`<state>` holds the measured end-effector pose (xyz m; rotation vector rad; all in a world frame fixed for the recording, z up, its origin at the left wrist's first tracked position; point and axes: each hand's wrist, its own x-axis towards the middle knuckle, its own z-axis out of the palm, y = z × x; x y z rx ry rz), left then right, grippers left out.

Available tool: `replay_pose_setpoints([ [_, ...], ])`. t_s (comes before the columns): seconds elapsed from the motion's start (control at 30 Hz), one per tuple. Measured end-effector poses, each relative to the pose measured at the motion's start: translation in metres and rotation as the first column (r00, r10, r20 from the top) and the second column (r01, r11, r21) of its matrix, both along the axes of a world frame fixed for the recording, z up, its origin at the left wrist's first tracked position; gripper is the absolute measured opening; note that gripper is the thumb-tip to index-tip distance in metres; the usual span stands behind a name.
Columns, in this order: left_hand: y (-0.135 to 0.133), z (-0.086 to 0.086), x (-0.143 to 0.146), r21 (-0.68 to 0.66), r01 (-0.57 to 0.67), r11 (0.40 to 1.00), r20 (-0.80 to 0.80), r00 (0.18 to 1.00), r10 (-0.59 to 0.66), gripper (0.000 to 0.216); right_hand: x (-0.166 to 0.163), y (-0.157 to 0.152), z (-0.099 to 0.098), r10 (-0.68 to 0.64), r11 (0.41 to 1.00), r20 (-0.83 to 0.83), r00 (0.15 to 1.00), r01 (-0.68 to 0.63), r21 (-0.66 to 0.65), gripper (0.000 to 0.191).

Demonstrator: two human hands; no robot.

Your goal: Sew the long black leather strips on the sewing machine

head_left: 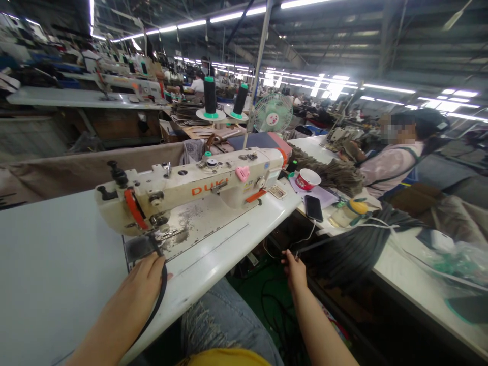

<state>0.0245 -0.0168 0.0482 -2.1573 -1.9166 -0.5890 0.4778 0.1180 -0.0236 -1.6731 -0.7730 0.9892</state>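
In the head view, we see the left hand [139, 279] lying palm down on the sewing bench [49, 254], towards its front edge and just before the needle end of the industrial sewing machine [179, 192]. A narrow black strip [163, 287] passes along the hand's thumb side towards the wrist; we cannot tell whether the fingers grip it. The right hand [294, 267], beyond the bench's front edge, is closed in a pinch on a dark grey strip [318, 246], which runs to a bundle of strips [348, 259] draped over the near edge of the side bench [400, 277].

Among the containers on the side bench, we note a red-and-white paper bowl [306, 182], upright on a lilac sheet [324, 198], its contents hidden from us. A clear jar [343, 215] with a yellow lid [358, 206] shows a pale yellowish content that we cannot identify. Towards the right end, a clear plastic bag [463, 259] encloses green pieces, too indistinct to name. Between bowl and jar, at the near edge, lies a smartphone [313, 208], joined to a white cable [311, 233].
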Motion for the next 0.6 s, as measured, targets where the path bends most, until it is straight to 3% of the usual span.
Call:
replay_pose_setpoints([
  [0.2, 0.002, -0.002, 0.001, -0.029, -0.014, 0.999, 0.009, 1.000, 0.014, 0.046, -0.010, 0.005, 0.031, -0.009, 0.991, 0.085, 0.996, -0.002, 0.132, 0.073],
  [0.4, 0.002, 0.014, 0.014, -0.090, -0.053, 0.995, 0.049, 0.997, 0.057, 0.039, -0.049, -0.009, 0.063, 0.133, 0.972, 0.242, 0.961, -0.174, 0.160, 0.066],
  [0.6, 0.003, 0.032, 0.029, -0.164, -0.131, 0.978, 0.017, 0.991, 0.135, 0.033, -0.074, -0.006, 0.104, 0.345, 0.894, 0.382, 0.857, -0.424, 0.144, 0.066],
])
